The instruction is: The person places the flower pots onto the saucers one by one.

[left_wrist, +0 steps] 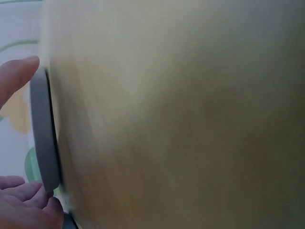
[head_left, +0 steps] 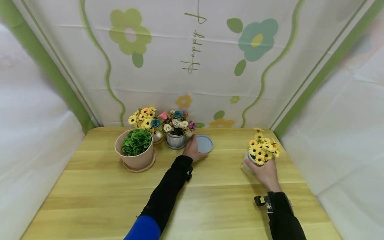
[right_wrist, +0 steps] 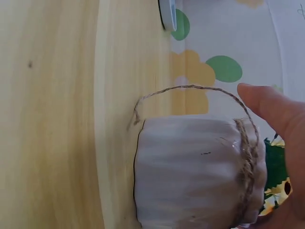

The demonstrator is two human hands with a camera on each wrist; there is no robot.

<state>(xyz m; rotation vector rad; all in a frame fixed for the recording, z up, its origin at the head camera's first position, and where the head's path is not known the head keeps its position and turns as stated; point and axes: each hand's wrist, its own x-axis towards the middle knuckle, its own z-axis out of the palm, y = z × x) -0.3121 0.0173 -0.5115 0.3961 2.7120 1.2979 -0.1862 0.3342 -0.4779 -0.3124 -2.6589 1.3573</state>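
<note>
My left hand [head_left: 194, 150] spans a round blue-grey saucer [head_left: 205, 144] at the back of the table. In the left wrist view, the thumb lies at one end of the saucer [left_wrist: 45, 129] and the fingers touch its other end. At the right, my right hand [head_left: 266, 171] grips a whitish flowerpot [right_wrist: 195, 171] of yellow artificial flowers [head_left: 261, 150]. Twine circles this pot near its rim, and a loose loop of twine [right_wrist: 190, 87] arches out beside it. The right thumb [right_wrist: 267, 102] shows near the rim; most other fingers are hidden.
Left of the saucer stands a grey-white pot [head_left: 175, 140] of mixed roses on its own saucer. Another yellow flower plant [head_left: 144, 118] is partly hidden behind a pink pot [head_left: 138, 161] with green foliage. A printed cloth [head_left: 168, 80] hangs along the table's back edge.
</note>
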